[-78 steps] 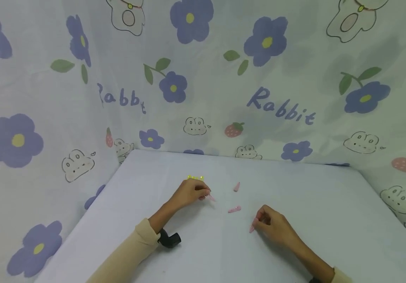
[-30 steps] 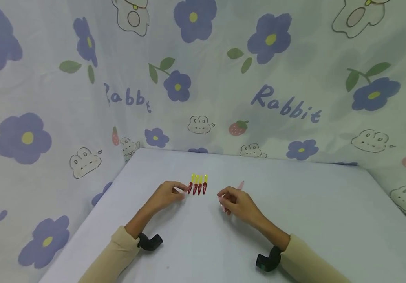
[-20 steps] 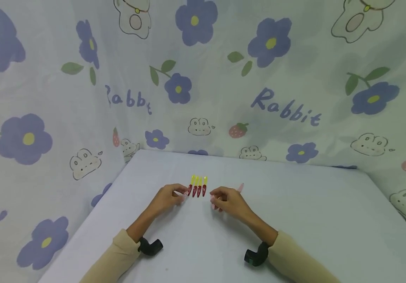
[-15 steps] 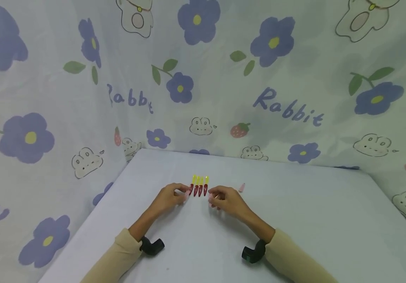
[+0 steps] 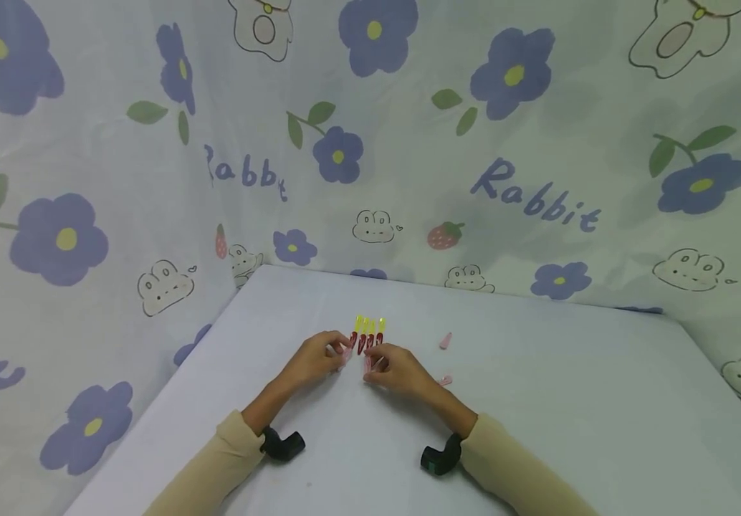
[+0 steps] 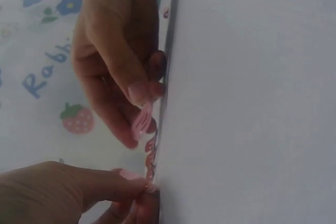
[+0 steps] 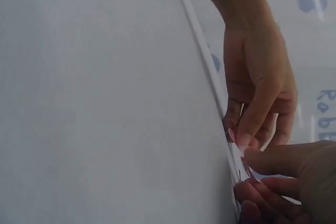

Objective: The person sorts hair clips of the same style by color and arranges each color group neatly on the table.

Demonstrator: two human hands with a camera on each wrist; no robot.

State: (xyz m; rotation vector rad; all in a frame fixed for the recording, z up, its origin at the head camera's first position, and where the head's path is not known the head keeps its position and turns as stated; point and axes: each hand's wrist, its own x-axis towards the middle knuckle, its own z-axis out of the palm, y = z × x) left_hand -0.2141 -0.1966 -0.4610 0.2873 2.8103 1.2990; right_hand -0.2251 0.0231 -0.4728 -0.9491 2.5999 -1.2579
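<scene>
Between thumb and fingers, my left hand (image 5: 320, 358) pinches a pink snap hair clip (image 5: 345, 355) near the left end of a row of red hair clips (image 5: 362, 344). Close by, my right hand (image 5: 401, 371) pinches another pink hair clip (image 5: 367, 364) upright, just in front of the red row. Yellow hair clips (image 5: 365, 324) stand in line behind the red ones. In the left wrist view the right hand's clip (image 6: 142, 121) shows its slotted shape, while the left hand's clip (image 6: 128, 173) is partly hidden by the thumb.
Two more pink hair clips lie to the right: one farther back (image 5: 446, 340), one nearer (image 5: 446, 380) and partly hidden by the right forearm. The white table (image 5: 570, 401) meets a patterned cloth wall (image 5: 403, 186) at the back and sides.
My right hand has moved left with its pink clip, coming close to the left hand. My left hand first drew back left from over the rows, uncovering the red clips, and has since stayed nearly still.
</scene>
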